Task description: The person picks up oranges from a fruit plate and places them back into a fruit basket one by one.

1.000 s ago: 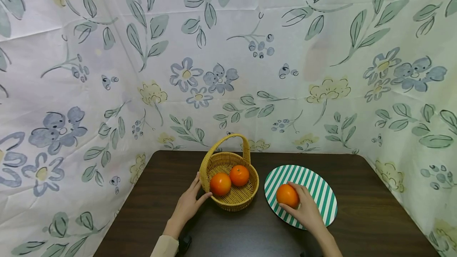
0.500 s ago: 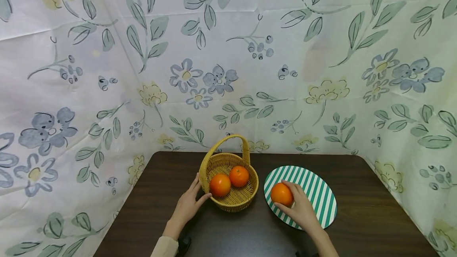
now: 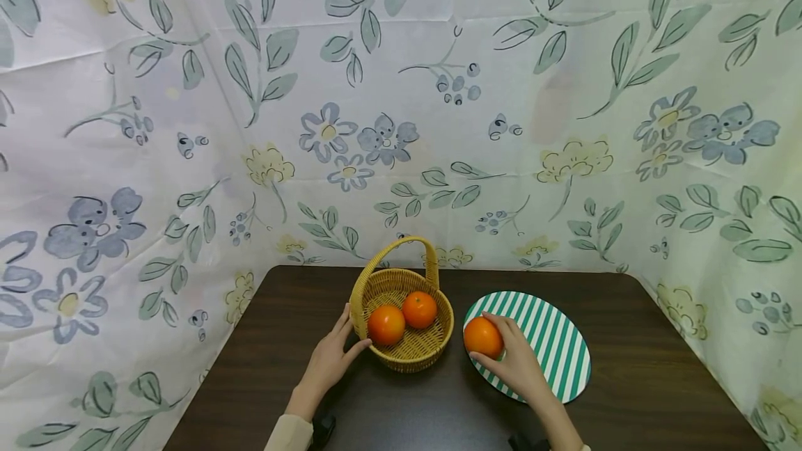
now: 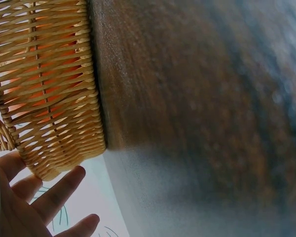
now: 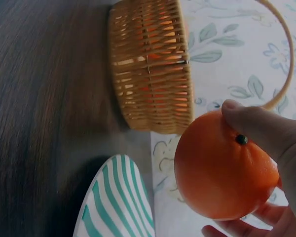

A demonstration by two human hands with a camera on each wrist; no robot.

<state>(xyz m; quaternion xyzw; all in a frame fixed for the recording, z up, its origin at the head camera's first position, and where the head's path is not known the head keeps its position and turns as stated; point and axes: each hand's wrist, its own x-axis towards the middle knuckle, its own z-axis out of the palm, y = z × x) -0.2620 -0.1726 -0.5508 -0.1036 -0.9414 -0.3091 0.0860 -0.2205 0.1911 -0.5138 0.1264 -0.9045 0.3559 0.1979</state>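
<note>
My right hand (image 3: 519, 362) grips an orange (image 3: 483, 337) between thumb and fingers, above the left part of a green-and-white striped round plate (image 3: 564, 346). In the right wrist view the orange (image 5: 222, 168) is clear of the plate (image 5: 116, 197), its small green stem spot by my thumb. A yellow wicker basket (image 3: 410, 360) with a tall hoop handle stands to its left, with two oranges (image 3: 386, 324) inside. My left hand (image 3: 328, 360) rests against the basket's left side, fingers spread and fairly straight; the left wrist view shows these fingers (image 4: 59, 195) along the woven wall (image 4: 49, 98).
A dark wooden table (image 3: 401, 409) bears the basket and plate. Behind it and along both sides hangs a floral cloth (image 3: 401, 124), close to the table's far edge. The basket's handle (image 3: 401, 242) arches above its rim.
My right hand has carried the orange leftward, from over the middle-left of the plate to its left edge, nearer the basket. The left hand and the basket stay in place.
</note>
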